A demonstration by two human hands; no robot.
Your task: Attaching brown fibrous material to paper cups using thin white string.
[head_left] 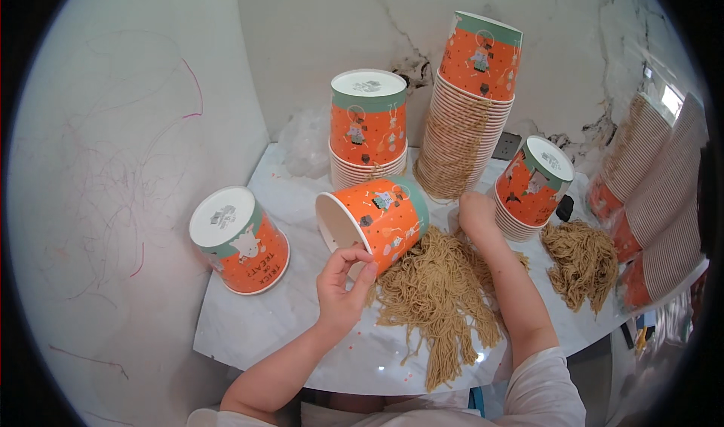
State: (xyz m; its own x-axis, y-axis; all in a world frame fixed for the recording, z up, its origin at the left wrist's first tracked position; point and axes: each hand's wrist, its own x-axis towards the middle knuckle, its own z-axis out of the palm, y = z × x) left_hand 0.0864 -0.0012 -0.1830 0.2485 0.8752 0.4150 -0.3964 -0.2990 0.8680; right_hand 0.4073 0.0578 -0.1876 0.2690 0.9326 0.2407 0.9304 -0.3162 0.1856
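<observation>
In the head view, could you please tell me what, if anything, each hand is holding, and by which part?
The left hand holds the tilted orange bucket by its rim; whether the right hand holds anything cannot be told.

Two buckets [396, 216] [245, 246], three unwrapped stacks [368, 125] [467, 133] [528, 189], two yarn heaps [441, 302] [579, 262]

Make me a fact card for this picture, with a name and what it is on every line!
Left hand: at the rim of the tipped bucket
Right hand: by the foot of the tall stack, fingertips hidden
Big yarn pile: tan, between the forearms
Small yarn pile: tan, farther right
Shorter stacks: middle stack and right stack, upside down
Left bucket: upside down
Table: white
</observation>
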